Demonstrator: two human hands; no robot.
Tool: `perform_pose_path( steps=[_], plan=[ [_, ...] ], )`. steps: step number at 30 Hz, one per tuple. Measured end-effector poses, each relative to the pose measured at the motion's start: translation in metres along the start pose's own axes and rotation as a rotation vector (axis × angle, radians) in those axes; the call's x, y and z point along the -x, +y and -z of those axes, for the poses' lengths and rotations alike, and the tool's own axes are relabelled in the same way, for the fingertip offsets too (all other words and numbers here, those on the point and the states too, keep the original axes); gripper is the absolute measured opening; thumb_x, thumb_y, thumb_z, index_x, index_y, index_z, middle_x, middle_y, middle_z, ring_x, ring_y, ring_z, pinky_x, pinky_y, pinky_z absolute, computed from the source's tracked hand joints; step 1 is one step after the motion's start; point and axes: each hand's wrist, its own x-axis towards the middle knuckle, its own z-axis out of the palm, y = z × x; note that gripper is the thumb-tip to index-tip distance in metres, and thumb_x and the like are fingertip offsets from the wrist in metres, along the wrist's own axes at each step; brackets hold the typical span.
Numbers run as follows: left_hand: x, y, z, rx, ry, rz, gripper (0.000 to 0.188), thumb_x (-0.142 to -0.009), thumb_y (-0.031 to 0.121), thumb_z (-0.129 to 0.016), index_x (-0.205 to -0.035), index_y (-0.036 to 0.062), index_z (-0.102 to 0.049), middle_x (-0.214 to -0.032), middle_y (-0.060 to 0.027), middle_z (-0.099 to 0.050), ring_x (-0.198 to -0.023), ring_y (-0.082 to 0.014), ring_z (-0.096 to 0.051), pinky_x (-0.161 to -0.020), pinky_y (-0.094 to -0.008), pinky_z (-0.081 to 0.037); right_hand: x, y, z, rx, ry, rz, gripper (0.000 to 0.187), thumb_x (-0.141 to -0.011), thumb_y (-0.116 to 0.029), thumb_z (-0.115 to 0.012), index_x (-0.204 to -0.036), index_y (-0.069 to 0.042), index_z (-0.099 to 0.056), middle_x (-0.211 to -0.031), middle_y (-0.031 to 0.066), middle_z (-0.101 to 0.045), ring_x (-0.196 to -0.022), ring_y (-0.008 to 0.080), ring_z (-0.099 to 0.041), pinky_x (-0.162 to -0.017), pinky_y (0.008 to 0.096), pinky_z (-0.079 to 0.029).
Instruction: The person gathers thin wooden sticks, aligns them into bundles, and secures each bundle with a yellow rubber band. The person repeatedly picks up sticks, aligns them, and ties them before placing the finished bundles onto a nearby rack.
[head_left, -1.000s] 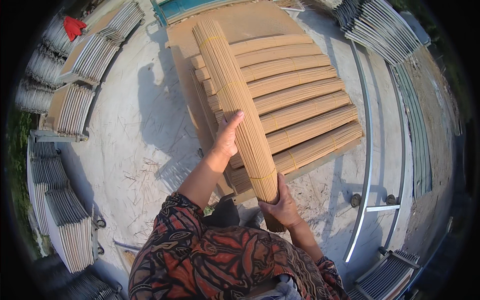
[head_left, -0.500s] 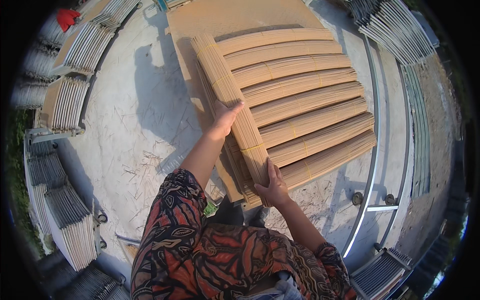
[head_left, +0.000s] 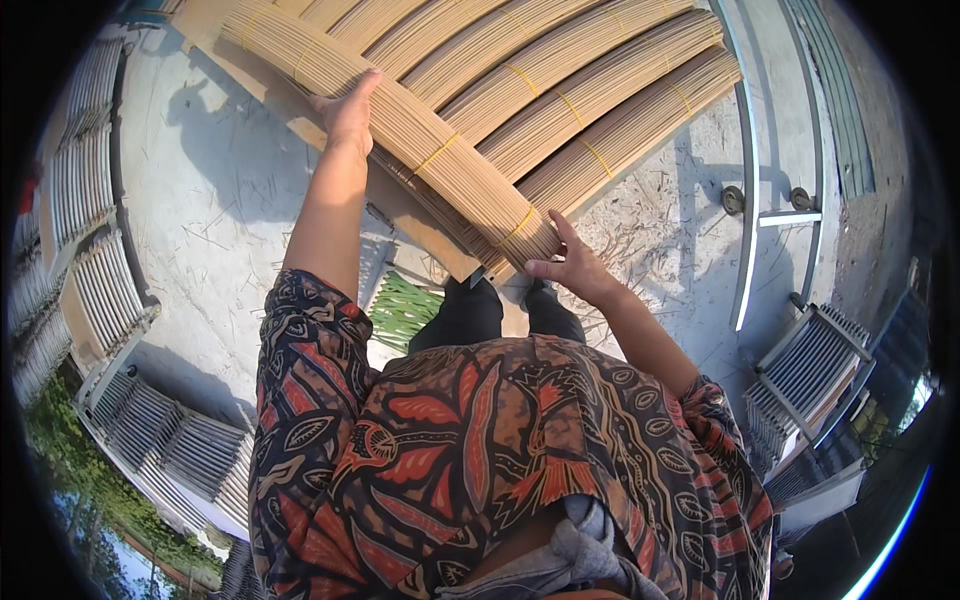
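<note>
A long bundle of thin tan sticks, tied with yellow bands, lies slantwise across the left ends of several similar bundles. My left hand grips its left edge about midway, one digit over the top; the rest of its fingers are partly hidden at the side. At the near end, my right hand cups the corner, thumb against the end and fingers spread along the right side. Beneath lie the row of tied stick bundles and a tan board, whose near corner shows by my legs.
Racks of pale slats line the left side. On the right are a metal frame with wheels and another slatted rack. Green strips lie beside my legs. Loose sticks are scattered over the pale concrete floor.
The view has tipped down toward my body, so the bundles appear higher in the picture. Both hands remain at the top bundle, which looks more slanted; my right hand's fingers appear more spread.
</note>
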Motion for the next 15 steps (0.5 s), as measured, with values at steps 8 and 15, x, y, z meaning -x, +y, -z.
perform_pose_path(
  steps=[8, 15],
  plan=[
    [-0.007, -0.011, 0.010, 0.059, 0.000, -0.161, 0.095, -0.069, 0.008, -0.075, -0.136, 0.0019, -0.009, -0.125, -0.0201, -0.044, -0.110, -0.0303, -0.051, -0.088, -0.0434, -0.048, 0.012, -0.017, -0.036, 0.157, 0.192, -0.036, 0.087, -0.063, -0.028, -0.081, -0.133, -0.007, -0.035, -0.119, 0.0203, -0.047, -0.109, 0.0315, -0.051, -0.093, 0.0368, -0.043],
    [0.004, -0.011, 0.008, 0.087, -0.037, -0.105, 0.100, -0.069, 0.010, -0.075, -0.139, 0.0028, -0.004, -0.131, -0.0201, -0.037, -0.116, -0.0305, -0.046, -0.094, -0.0439, -0.044, 0.012, -0.022, -0.038, 0.149, 0.212, -0.068, 0.087, -0.063, -0.028, -0.081, -0.134, -0.009, -0.036, -0.119, 0.0210, -0.045, -0.111, 0.0338, -0.049, -0.093, 0.0370, -0.043]
  ],
)
